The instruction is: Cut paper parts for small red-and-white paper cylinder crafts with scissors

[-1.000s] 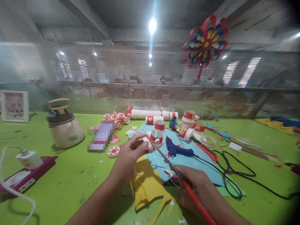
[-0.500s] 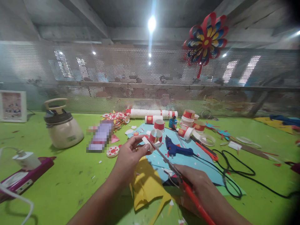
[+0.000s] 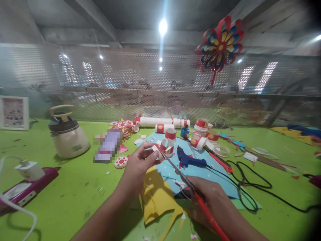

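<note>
Between the thumb and fingers of my left hand (image 3: 136,167) is a small red and white piece of paper cup (image 3: 157,152). My right hand (image 3: 213,194) grips red-handled scissors (image 3: 204,209), whose blades point up and left to the edge of that piece. Whether the blades are closed on it I cannot tell. Just behind stand a cut red and white paper cup ring (image 3: 167,147) and another ring (image 3: 170,134). Below my hands lies a crumpled yellow sheet (image 3: 157,197). A blue glue gun (image 3: 190,160) rests on the light blue sheet (image 3: 215,182) to the right.
A black cord (image 3: 247,180) loops on the green table (image 3: 82,201). A red utility knife (image 3: 220,161) and cup pieces (image 3: 200,125) lie at the right. Leftward are a beige kettle (image 3: 70,140), a pixelated phone-like object (image 3: 107,145), a round patterned disc (image 3: 121,162) and a purple power strip (image 3: 35,189).
The red and white piece and the scissor tips have shifted very slightly. Both hands keep their hold, and the surrounding things stay in place.
</note>
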A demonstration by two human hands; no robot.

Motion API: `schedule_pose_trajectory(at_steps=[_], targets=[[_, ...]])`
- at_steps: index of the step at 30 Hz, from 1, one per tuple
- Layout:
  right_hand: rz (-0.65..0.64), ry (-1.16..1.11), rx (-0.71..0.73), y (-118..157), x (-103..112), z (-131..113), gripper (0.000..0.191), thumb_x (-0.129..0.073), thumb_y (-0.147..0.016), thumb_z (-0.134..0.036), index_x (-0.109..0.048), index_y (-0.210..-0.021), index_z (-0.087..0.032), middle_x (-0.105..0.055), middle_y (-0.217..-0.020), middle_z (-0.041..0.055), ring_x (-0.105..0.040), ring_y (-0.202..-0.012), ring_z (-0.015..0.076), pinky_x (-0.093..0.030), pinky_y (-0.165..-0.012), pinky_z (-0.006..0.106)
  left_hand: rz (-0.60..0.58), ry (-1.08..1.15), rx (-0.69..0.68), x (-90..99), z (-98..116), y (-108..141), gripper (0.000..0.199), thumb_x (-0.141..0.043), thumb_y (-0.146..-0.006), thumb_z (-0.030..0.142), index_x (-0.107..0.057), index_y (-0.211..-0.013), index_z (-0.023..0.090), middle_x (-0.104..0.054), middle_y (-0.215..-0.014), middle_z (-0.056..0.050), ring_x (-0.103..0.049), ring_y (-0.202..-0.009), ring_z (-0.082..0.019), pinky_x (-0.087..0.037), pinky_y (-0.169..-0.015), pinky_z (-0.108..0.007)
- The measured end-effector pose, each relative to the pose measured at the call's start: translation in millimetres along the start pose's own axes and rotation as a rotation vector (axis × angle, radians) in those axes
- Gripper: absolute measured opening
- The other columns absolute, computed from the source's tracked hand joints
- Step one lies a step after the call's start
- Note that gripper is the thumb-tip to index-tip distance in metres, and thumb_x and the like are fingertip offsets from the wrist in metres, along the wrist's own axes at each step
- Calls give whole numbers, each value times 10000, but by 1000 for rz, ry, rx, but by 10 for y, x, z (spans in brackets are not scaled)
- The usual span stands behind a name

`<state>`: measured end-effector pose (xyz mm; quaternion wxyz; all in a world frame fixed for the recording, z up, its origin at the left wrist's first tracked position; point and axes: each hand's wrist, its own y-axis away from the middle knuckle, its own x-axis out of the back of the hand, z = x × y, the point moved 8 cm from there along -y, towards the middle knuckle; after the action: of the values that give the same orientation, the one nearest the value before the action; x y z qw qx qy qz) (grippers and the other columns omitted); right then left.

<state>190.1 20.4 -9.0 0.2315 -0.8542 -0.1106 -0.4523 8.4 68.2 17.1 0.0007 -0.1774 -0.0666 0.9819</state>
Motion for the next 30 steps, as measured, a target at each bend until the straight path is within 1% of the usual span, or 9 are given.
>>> schedule_pose_trajectory(at_steps=[4, 9, 13, 15, 20, 23, 27, 30], targets=[[-10, 4, 10, -22, 4, -22, 242, -651, -778, -241, -655, -1019, -219, -688, -846, 43, -613, -759, 228, -451, -688, 319, -4, 14, 22, -4, 3, 4, 393, -777, -667, 293, -628, -999, 143, -707, -824, -67, -672, -786, -202, -522, -828, -396], [-19, -3, 6, -20, 4, -11, 249, -664, -778, -284, -657, -1018, -221, -688, -861, 55, -617, -769, 236, -466, -693, 333, 1, -51, -22, 3, 8, -6, 358, -779, -659, 279, -646, -973, 171, -723, -893, -77, -669, -835, -209, -525, -788, -360], [-17, 13, 11, 0, 10, -5, 285, -672, -769, -296, -655, -1044, -222, -685, -837, 51, -615, -758, 236, -464, -687, 333, -5, -114, -52, -5, 21, -10, 328, -758, -687, 286, -646, -973, 172, -730, -867, -62, -663, -746, -171, -517, -765, -336], [-20, 22, 6, 1, 11, -1, 252, -676, -762, -288, -657, -1003, -216, -684, -826, 49, -612, -748, 232, -458, -683, 327, -19, -128, -59, -19, 27, -7, 325, -746, -701, 286, -640, -986, 170, -730, -863, -60, -657, -729, -161, -513, -759, -330], [-3, -7, 6, -13, 20, 3, 68, -607, -815, -250, -632, -873, -225, -674, -762, 10, -589, -683, 194, -424, -619, 275, -12, -138, -49, -18, 27, 15, 351, -743, -703, 281, -623, -1009, 158, -725, -890, -73, -660, -767, -173, -508, -762, -332], [-5, -10, 5, -9, 13, 3, 65, -626, -804, -257, -634, -859, -223, -666, -730, -2, -575, -648, 181, -409, -599, 263, -13, -136, -41, -22, 28, 23, 357, -736, -711, 281, -619, -1026, 162, -723, -912, -78, -668, -821, -190, -503, -790, -343], [2, -11, 1, 3, 14, -5, 28, -630, -798, -227, -631, -824, -217, -657, -713, -15, -564, -634, 168, -391, -584, 251, -24, -89, -36, -27, 22, 10, 395, -759, -684, 277, -618, -1032, 155, -728, -902, -86, -674, -822, -203, -508, -805, -361], [19, 19, 10, -1, 23, -16, 45, -652, -763, -204, -620, -794, -202, -639, -697, -12, -547, -625, 168, -384, -574, 251, -9, -41, -36, -1, 11, -6, 427, -777, -659, 281, -621, -1034, 151, -717, -986, -110, -668, -902, -228, -512, -829, -375]])
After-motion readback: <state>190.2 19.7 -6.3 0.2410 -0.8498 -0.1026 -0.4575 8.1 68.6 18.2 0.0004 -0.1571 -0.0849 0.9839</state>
